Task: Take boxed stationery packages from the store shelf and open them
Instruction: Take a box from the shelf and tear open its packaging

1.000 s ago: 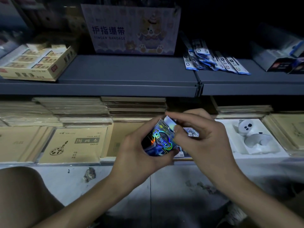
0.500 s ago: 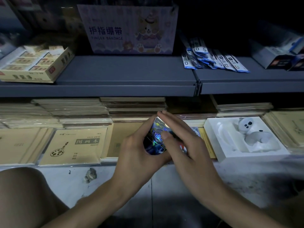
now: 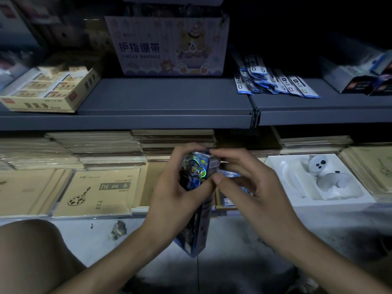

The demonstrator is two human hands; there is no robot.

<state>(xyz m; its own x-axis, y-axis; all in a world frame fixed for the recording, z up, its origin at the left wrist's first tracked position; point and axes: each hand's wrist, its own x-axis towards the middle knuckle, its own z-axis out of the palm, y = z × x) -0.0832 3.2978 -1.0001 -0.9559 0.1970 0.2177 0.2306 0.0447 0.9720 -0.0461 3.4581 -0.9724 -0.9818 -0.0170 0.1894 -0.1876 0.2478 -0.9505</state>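
A long blue box with a shiny holographic front (image 3: 196,172) stands almost upright in front of the lower shelf, its bottom end near the floor. My left hand (image 3: 171,192) grips its upper part from the left, thumb across the front. My right hand (image 3: 239,177) pinches the box's top end, fingers on the upper edge and thumb against its right side. Another blue package (image 3: 229,187) lies on the shelf behind my right hand, mostly hidden.
The lower shelf carries stacks of tan sketchbooks (image 3: 99,192) and a white tray with a toy figure (image 3: 322,177). On the grey upper shelf (image 3: 165,96) are a yellow eraser box (image 3: 51,90), a finger bandage carton (image 3: 169,45) and blue packets (image 3: 273,81). My knee (image 3: 31,251) is at lower left.
The box has been turned from lying tilted between my hands to standing upright. My right hand moved from covering its front to pinching its top end.
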